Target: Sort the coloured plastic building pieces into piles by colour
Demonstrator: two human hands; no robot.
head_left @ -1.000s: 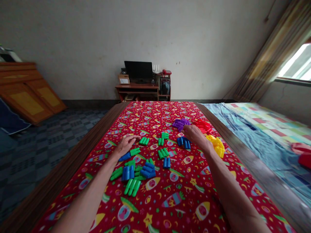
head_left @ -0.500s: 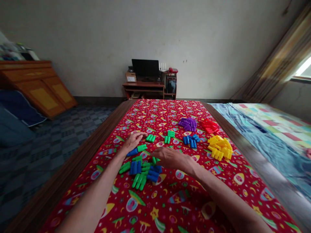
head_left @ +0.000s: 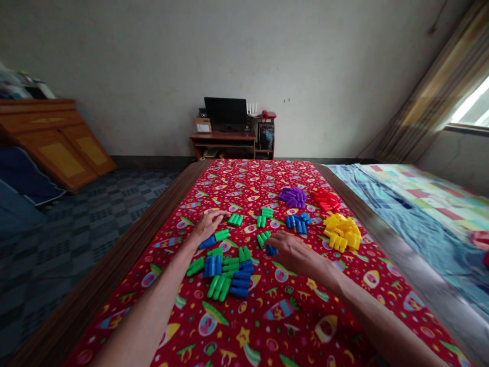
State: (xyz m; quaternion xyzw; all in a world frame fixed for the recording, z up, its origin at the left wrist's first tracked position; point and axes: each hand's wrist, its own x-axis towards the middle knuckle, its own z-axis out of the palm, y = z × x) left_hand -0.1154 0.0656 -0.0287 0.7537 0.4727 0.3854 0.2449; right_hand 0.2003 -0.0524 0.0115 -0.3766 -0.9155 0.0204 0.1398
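Observation:
My left hand (head_left: 208, 224) rests flat on the red patterned cloth (head_left: 275, 316), fingers stretched out, beside a green block (head_left: 236, 219) and a blue-and-green pair (head_left: 214, 238). My right hand (head_left: 294, 252) lies low over the cloth with its fingertips touching a blue block (head_left: 271, 250); I cannot see a grip on it. A mixed heap of green and blue blocks (head_left: 225, 272) lies between my forearms. Farther off are sorted piles: blue (head_left: 298, 222), purple (head_left: 293, 195), red (head_left: 326, 200) and yellow (head_left: 342, 231).
The cloth covers a long wooden-edged table (head_left: 153, 214). A bed with a patchwork sheet (head_left: 412, 204) runs along the right. A small desk with a monitor (head_left: 226, 113) stands at the far wall, and a wooden cabinet (head_left: 57, 142) at the left.
My right hand came back from the far piles to the near heap, then shifted right onto a single blue block. My left hand stayed in place.

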